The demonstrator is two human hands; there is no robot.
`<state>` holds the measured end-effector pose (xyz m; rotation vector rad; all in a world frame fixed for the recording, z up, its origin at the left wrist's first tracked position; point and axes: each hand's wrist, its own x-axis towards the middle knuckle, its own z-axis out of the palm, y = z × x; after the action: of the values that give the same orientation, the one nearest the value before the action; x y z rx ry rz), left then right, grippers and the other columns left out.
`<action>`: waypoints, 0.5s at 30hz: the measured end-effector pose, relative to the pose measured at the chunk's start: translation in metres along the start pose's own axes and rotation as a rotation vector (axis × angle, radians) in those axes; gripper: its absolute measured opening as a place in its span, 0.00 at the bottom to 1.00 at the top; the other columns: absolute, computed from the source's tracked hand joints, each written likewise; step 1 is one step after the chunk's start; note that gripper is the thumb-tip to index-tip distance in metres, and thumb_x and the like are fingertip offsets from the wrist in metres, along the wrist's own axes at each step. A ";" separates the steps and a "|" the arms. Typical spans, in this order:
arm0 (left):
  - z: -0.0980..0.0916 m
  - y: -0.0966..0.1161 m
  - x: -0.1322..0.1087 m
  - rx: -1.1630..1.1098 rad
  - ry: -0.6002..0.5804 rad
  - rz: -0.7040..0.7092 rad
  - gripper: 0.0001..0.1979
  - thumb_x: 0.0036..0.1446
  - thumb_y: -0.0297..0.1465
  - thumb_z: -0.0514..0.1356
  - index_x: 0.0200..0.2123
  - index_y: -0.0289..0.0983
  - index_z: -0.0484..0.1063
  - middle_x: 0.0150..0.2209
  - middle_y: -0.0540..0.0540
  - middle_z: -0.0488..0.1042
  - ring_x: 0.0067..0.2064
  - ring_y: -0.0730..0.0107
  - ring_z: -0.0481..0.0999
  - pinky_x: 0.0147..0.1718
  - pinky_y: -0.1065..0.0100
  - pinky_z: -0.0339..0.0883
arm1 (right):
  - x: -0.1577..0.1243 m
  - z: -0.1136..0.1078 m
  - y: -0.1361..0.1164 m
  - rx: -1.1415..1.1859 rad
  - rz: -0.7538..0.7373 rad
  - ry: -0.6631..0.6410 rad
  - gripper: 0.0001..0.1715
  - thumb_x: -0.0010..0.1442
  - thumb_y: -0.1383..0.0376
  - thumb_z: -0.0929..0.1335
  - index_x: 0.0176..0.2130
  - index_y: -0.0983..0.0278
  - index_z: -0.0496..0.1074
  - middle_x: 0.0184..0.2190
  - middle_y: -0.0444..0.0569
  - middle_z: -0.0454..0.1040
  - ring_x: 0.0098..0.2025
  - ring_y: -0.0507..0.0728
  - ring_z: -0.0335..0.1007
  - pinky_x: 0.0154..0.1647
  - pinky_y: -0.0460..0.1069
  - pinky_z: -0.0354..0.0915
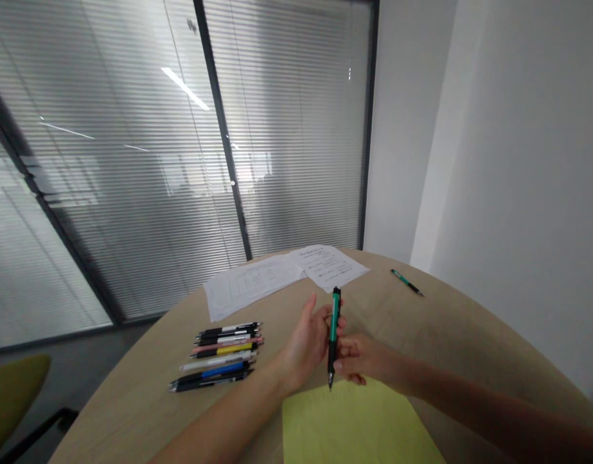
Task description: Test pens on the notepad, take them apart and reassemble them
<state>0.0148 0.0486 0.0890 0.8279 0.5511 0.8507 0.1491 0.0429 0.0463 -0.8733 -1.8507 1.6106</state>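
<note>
A green and black pen (334, 328) is held between my hands, its tip pointing down toward the yellow paper (354, 425). The fingers of my left hand (310, 338) curl behind the pen's upper barrel, their tips showing on its right side, while the thumb points up, apart from it. My right hand (367, 359) pinches the black grip near the tip from the right. Left of my left forearm lies a row of several pens (219, 354), among them black, white, pink, yellow and blue ones.
Printed white sheets (258, 280) overlap at the far side of the round wooden table (470, 361). Another green and black pen (407, 282) lies alone at the far right. A yellow-green chair (16, 399) stands at left, and a glass partition with blinds (296, 142) rises behind.
</note>
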 end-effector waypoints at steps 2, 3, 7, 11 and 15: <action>0.004 -0.007 -0.003 0.085 -0.059 0.006 0.25 0.56 0.50 0.41 0.35 0.37 0.65 0.27 0.50 0.63 0.25 0.72 0.65 0.26 0.70 0.60 | -0.006 0.003 0.001 0.062 0.020 -0.002 0.15 0.43 0.58 0.68 0.24 0.64 0.59 0.15 0.36 0.56 0.15 0.44 0.50 0.15 0.41 0.48; 0.006 -0.009 -0.005 0.150 -0.093 0.011 0.26 0.54 0.52 0.42 0.36 0.37 0.65 0.28 0.49 0.64 0.27 0.70 0.67 0.29 0.68 0.62 | -0.010 0.005 0.001 0.078 0.019 -0.010 0.16 0.42 0.58 0.68 0.23 0.64 0.58 0.15 0.35 0.56 0.15 0.44 0.49 0.15 0.41 0.48; 0.006 -0.012 -0.013 0.615 -0.166 0.107 0.31 0.51 0.53 0.46 0.50 0.37 0.60 0.46 0.41 0.66 0.50 0.58 0.63 0.49 0.56 0.51 | -0.028 -0.001 0.004 0.049 -0.002 0.037 0.15 0.42 0.59 0.67 0.25 0.63 0.58 0.15 0.35 0.54 0.15 0.44 0.48 0.15 0.42 0.49; -0.006 -0.015 -0.012 1.243 -0.204 0.142 0.38 0.46 0.47 0.57 0.57 0.36 0.50 0.59 0.38 0.52 0.58 0.55 0.49 0.55 0.52 0.40 | -0.042 -0.024 0.015 -0.140 -0.141 0.353 0.15 0.41 0.61 0.68 0.21 0.63 0.56 0.16 0.36 0.54 0.19 0.46 0.49 0.19 0.42 0.49; -0.015 -0.031 -0.011 1.623 -0.330 0.143 0.45 0.41 0.45 0.60 0.58 0.31 0.48 0.60 0.33 0.47 0.60 0.50 0.45 0.54 0.50 0.41 | -0.046 -0.035 0.028 -0.218 -0.106 0.470 0.12 0.43 0.61 0.66 0.21 0.62 0.57 0.16 0.37 0.53 0.19 0.47 0.48 0.18 0.43 0.48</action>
<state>0.0114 0.0339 0.0559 2.4426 0.8553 0.2038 0.2088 0.0330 0.0248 -1.1159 -1.7131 1.0381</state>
